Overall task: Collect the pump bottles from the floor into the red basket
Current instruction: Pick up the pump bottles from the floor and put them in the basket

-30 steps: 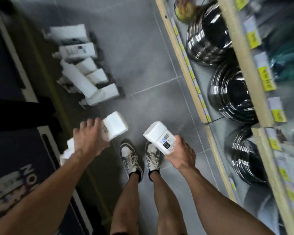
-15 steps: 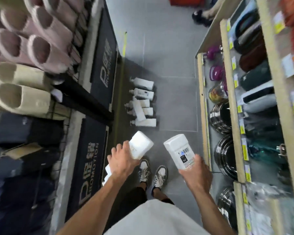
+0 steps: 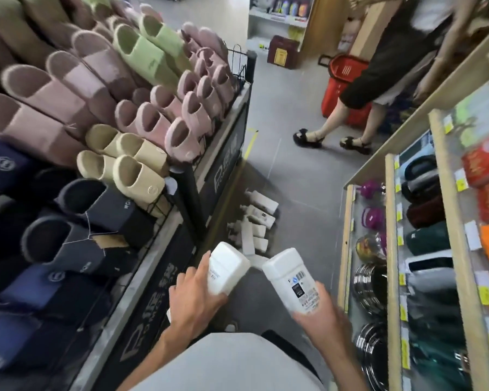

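We hold one bottle (image 3: 227, 266) in left hand (image 3: 194, 301), a 2nd bottle (image 3: 290, 275) in right hand (image 3: 321, 320). Pile (image 3: 261, 218) lies on floor (image 3: 294, 170) just ahead; basket (image 3: 340, 80) well off, behind a shopper (image 3: 384, 60). Risk: tripping on pile, or bumping shopper w/ both hands full.

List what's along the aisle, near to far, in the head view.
Left hand gripping a white bottle, right hand gripping a second bottle → bottle pile on the floor → another person's black shoes → red basket → dark red box.
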A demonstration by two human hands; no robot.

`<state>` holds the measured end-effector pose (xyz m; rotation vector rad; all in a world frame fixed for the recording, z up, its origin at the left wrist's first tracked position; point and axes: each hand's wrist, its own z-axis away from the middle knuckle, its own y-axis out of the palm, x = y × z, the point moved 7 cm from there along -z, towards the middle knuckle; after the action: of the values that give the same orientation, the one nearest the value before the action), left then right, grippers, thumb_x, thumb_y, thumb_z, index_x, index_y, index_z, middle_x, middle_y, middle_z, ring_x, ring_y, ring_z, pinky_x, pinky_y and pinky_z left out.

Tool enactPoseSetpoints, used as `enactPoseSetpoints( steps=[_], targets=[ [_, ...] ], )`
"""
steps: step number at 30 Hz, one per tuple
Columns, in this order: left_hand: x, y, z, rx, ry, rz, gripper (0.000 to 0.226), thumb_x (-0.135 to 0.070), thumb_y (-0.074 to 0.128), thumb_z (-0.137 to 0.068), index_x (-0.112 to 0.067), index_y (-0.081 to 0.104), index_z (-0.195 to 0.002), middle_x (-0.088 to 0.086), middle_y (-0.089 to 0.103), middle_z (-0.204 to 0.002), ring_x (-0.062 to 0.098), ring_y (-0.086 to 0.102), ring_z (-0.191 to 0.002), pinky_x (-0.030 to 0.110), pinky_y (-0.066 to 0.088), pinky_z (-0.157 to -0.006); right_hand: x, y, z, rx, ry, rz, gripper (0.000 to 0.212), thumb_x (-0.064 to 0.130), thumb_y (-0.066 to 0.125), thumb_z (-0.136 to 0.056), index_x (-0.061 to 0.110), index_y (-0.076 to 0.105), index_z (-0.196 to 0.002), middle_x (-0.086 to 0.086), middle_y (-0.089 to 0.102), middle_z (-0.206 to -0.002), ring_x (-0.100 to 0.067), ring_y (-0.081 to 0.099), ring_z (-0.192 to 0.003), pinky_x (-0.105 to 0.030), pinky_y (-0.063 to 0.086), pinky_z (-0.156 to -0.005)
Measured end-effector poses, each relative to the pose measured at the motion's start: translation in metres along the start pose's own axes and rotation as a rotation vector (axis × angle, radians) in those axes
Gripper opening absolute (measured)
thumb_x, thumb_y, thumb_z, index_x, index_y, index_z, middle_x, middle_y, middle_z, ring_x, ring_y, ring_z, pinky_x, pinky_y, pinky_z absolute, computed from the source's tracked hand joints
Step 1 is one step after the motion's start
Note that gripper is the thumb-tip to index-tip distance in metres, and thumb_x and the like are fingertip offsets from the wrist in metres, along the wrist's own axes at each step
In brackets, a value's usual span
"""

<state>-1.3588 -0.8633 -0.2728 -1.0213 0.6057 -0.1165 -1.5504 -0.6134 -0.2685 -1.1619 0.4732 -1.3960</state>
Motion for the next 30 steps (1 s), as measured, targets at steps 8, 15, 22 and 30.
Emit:
enactPoseSetpoints(
  steps=[8, 15, 22, 30],
  targets=[
    [0.025, -0.034, 0.025, -0.144, -0.165, 0.079, 0.105, -0.053, 0.069, -0.069, -0.045, 0.011, -0.156, -0.004, 0.049, -0.106, 0.020, 0.045, -0.103, 0.044, 0.043, -0.094, 0.064, -0.024, -0.039, 0.011, -0.250, 0.046, 0.064, 0.047, 0.076, -0.061, 0.040, 0.045, -0.116, 0.015, 0.064, -0.093, -0.020, 0.063, -0.080, -0.032, 0.051, -0.070],
    [0.048, -0.032, 0.077, -0.272, -0.418, 0.111, 0.101, -0.055, 0.073, -0.072, -0.043, 0.016, -0.154, -0.003, 0.051, -0.112, 0.016, 0.043, -0.103, 0.042, 0.047, -0.094, 0.109, -0.022, -0.059, 0.114, -0.500, 0.126, 0.070, 0.049, 0.078, -0.061, 0.037, 0.048, -0.123, 0.010, 0.067, -0.102, -0.025, 0.060, -0.082, -0.033, 0.047, -0.069],
    [0.058, -0.018, 0.144, -0.378, -0.662, 0.197, 0.099, -0.055, 0.074, -0.068, -0.047, 0.020, -0.151, -0.001, 0.056, -0.109, 0.022, 0.050, -0.103, 0.046, 0.049, -0.092, 0.138, 0.000, -0.051, 0.260, -0.710, 0.173, 0.060, 0.047, 0.078, -0.059, 0.041, 0.048, -0.111, 0.017, 0.064, -0.097, -0.023, 0.061, -0.083, -0.036, 0.052, -0.074],
    [0.084, 0.008, 0.254, -0.518, -0.978, 0.336, 0.099, -0.052, 0.073, -0.067, -0.045, 0.020, -0.150, 0.000, 0.051, -0.100, 0.023, 0.047, -0.096, 0.047, 0.049, -0.086, 0.176, 0.038, 0.007, 0.420, -0.997, 0.308, 0.061, 0.046, 0.079, -0.063, 0.041, 0.049, -0.116, 0.017, 0.060, -0.103, -0.019, 0.057, -0.087, -0.034, 0.044, -0.073]
  ],
)
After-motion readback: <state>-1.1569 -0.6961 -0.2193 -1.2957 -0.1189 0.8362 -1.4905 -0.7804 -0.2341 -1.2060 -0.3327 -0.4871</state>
